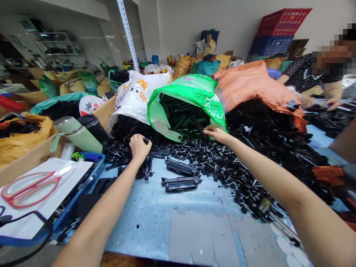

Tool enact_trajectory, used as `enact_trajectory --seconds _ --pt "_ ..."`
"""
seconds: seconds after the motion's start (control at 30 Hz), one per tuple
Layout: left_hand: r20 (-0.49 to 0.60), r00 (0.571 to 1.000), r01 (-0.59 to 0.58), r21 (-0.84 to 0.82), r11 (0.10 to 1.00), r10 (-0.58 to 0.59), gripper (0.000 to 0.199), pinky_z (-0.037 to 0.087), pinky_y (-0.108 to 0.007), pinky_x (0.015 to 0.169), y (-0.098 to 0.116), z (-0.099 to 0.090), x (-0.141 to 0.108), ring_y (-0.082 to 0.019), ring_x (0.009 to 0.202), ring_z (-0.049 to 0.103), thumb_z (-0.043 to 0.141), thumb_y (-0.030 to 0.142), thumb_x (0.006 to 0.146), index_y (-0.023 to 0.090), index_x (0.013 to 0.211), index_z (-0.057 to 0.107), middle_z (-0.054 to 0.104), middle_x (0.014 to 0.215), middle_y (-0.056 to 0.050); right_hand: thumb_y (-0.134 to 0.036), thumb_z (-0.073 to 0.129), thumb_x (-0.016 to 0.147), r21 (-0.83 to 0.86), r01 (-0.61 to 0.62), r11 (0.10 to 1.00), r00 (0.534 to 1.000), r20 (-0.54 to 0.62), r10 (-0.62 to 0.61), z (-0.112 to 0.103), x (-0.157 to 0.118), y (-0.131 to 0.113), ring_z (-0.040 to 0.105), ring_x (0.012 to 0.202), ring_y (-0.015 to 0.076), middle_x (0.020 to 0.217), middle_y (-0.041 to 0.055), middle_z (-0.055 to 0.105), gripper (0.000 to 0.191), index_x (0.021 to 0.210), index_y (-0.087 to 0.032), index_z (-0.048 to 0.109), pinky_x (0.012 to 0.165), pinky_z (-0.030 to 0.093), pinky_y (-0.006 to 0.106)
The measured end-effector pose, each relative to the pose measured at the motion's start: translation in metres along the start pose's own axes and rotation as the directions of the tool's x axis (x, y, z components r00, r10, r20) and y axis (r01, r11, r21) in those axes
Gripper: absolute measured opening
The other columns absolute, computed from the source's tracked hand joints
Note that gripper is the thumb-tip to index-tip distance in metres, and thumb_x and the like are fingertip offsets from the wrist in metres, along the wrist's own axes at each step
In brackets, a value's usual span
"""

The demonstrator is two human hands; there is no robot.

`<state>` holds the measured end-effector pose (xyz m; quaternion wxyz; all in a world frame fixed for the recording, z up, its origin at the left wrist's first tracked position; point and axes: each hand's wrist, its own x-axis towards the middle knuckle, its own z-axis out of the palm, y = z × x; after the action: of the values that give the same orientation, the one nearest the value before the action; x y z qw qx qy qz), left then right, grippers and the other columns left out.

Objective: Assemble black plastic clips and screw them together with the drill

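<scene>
My left hand (139, 146) is closed around a small black part (146, 140), in front of the white sack (141, 92) and over a heap of black pieces. At the mouth of the green sack (186, 83), my right hand (217, 133) pinches the end of a long black strip (197, 125). More long black parts lie inside that sack. Two black assemblies, one nearer (182, 183) and one farther (182, 167), rest side by side on the blue table (150, 211). Black-headed screws (222, 159) are spread beside them.
Scissors (33, 187) lie on a blue tray (55, 230) at left, near a green bottle (79, 133). An orange sack (250, 81) spills black parts at right. A power tool (342, 181) is at the right edge. Another person's hands (332, 102) work farther back.
</scene>
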<state>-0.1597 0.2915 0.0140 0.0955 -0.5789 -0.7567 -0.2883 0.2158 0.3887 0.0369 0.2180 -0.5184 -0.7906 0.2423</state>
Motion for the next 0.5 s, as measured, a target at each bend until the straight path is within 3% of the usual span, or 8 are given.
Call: enact_trajectory --seconds 0.07,0.13,0.23,0.33,0.4,0.43,0.5 --pt "-0.129 0.991 -0.053 -0.247 0.967 0.021 0.025 0.038 -0.038 0.088 0.007 -0.017 -0.021 -0.025 0.102 0.048 0.055 0.031 0.078 0.013 0.095 0.054 0.054 0.102 -0.012 -0.036 0.051 0.084 0.242 -0.005 0.970 0.999 0.041 -0.005 0.004 -0.040 -0.016 0.060 0.082 0.0134 0.096 0.0036 0.062 0.038 0.119 -0.021 0.048 0.074 0.049 0.029" --pt "-0.144 0.989 -0.092 -0.485 0.870 0.025 0.027 0.042 -0.034 0.083 0.017 -0.037 -0.051 -0.020 0.093 0.054 0.052 0.034 0.082 0.015 0.101 0.053 0.057 0.097 -0.008 -0.030 0.063 0.074 0.585 -0.053 0.809 0.993 0.119 -0.021 0.014 -0.086 -0.036 0.061 0.082 0.0137 0.098 0.0021 0.061 0.059 0.127 -0.027 0.039 0.074 0.050 0.031" --pt "0.052 0.991 -0.055 -0.691 0.721 0.125 0.029 0.046 -0.030 0.077 0.037 -0.065 -0.113 -0.017 0.084 0.058 0.049 0.035 0.085 0.018 0.108 0.053 0.060 0.096 -0.005 -0.022 0.071 0.064 0.861 -0.209 0.464 0.964 0.261 -0.050 0.043 -0.158 -0.072 0.062 0.084 0.0172 0.093 0.0019 0.062 0.064 0.123 -0.027 0.044 0.078 0.050 0.038" --pt "0.268 0.925 0.024 -0.749 0.663 0.268 0.030 0.046 -0.032 0.081 0.052 -0.088 -0.174 -0.018 0.090 0.058 0.047 0.033 0.087 0.020 0.113 0.054 0.060 0.103 -0.007 -0.025 0.072 0.065 0.904 -0.284 0.318 0.955 0.298 0.007 0.080 -0.224 -0.097 0.061 0.094 0.0220 0.098 0.0057 0.063 0.049 0.110 -0.022 0.052 0.087 0.045 0.043" --pt "0.355 0.886 0.079 -0.750 0.657 0.300 0.031 0.045 -0.033 0.086 0.056 -0.098 -0.204 -0.019 0.097 0.056 0.045 0.031 0.088 0.020 0.116 0.053 0.059 0.107 -0.007 -0.027 0.074 0.064 0.914 -0.228 0.336 0.973 0.204 0.107 0.097 -0.260 -0.097 0.060 0.098 0.0229 0.102 0.0049 0.062 0.054 0.111 -0.024 0.049 0.088 0.044 0.043" --pt "0.382 0.875 0.102 -0.744 0.660 0.296 0.032 0.043 -0.034 0.088 0.056 -0.101 -0.216 -0.020 0.100 0.055 0.045 0.030 0.088 0.021 0.117 0.052 0.058 0.110 -0.008 -0.028 0.075 0.063 0.901 -0.177 0.397 0.980 0.126 0.152 0.102 -0.276 -0.093 0.060 0.098 0.0228 0.101 0.0036 0.061 0.058 0.113 -0.026 0.046 0.088 0.044 0.043" --pt "0.420 0.864 0.139 -0.729 0.670 0.278 0.032 0.042 -0.035 0.090 0.053 -0.106 -0.234 -0.020 0.104 0.053 0.044 0.030 0.088 0.021 0.118 0.052 0.056 0.114 -0.008 -0.031 0.076 0.064 0.781 -0.077 0.620 0.984 -0.042 0.175 0.100 -0.301 -0.078 0.061 0.094 0.0223 0.095 0.0024 0.061 0.056 0.111 -0.028 0.046 0.087 0.045 0.043"
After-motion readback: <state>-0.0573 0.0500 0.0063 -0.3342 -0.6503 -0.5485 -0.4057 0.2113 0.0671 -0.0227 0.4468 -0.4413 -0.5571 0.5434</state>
